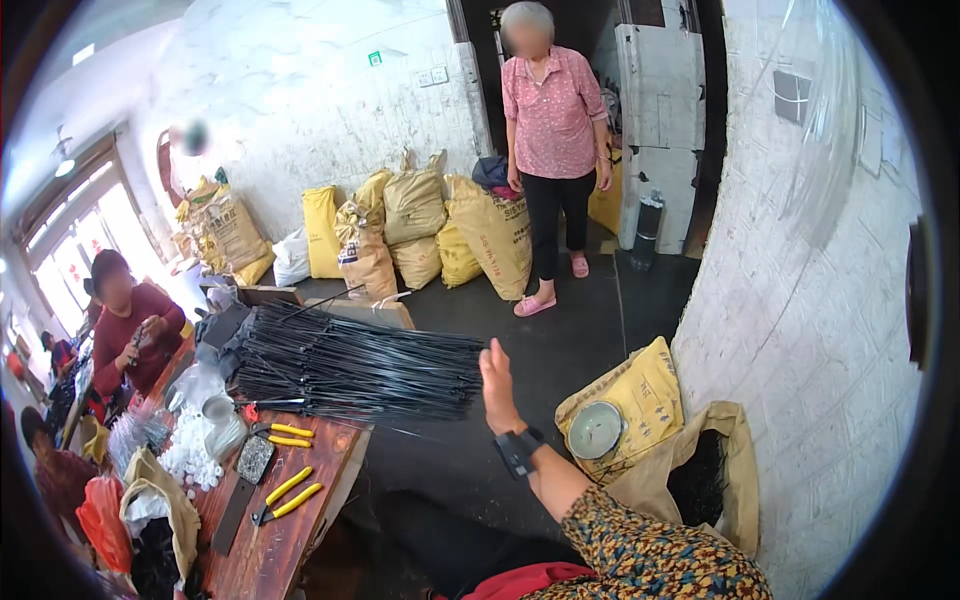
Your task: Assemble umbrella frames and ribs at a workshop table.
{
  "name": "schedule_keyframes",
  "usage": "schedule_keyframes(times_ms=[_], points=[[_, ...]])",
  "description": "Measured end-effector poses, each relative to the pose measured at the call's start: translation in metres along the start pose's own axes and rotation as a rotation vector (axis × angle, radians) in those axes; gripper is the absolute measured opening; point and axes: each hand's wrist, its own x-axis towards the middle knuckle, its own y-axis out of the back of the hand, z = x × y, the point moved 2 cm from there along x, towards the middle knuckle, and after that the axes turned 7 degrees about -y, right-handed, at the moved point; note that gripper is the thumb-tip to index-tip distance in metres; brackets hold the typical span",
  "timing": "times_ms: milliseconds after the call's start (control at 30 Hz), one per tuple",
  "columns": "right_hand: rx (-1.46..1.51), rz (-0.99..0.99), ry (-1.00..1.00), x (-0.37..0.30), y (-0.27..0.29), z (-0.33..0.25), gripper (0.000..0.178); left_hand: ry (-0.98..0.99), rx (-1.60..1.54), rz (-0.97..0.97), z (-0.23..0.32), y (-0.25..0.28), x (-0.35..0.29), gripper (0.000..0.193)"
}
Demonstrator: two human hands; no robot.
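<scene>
Sleeve: dark, yellow-flowered cloth [650,545] at 5 o'clock, nearest the camera, with a black wristband [517,452] further up the forearm.
Right hand [497,385]: just below centre at 6 o'clock, released and flat, fingers extended, palm toward the right-hand ends of the ties; whether it touches them I cannot tell.
Left hand: out of sight, so its state cannot be told.
Black cable ties [360,360]: a broad, loose heap at 8 o'clock, lying lengthwise across the far end of the table, its right ends jutting past the edge.
Wooden table [325,510]: reddish-brown, at 7 o'clock.
Yellow-handled pliers [290,497]: two pairs, between 7 and 8 o'clock, near the ties.
Small white pieces [190,450]: a pile at 8 o'clock.
Metal bowl [595,430]: between 4 and 5 o'clock, resting on a yellow sack [650,380].
Open sack [740,480]: at 4 o'clock, dark inside.
Seated co-worker [140,325]: at 9 o'clock, both hands raised together.
Standing person [555,120]: at 1 o'clock, pink shirt, facing the table.
Filled sacks [415,205]: along the wall, 10 to 12 o'clock.
</scene>
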Motion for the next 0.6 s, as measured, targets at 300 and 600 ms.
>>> schedule_keyframes(times_ms=[300,600], points=[[-0.051,0.119,0.042,-0.01,0.005,-0.01,0.063,-0.031,-0.121,-0.008,0.0,0.019,-0.006,0.051],[-0.088,0.077,0.028,-0.028,-0.037,-0.013,0.067,-0.122,0.228,0.231,-0.004,-0.002,-0.001,0.051]])
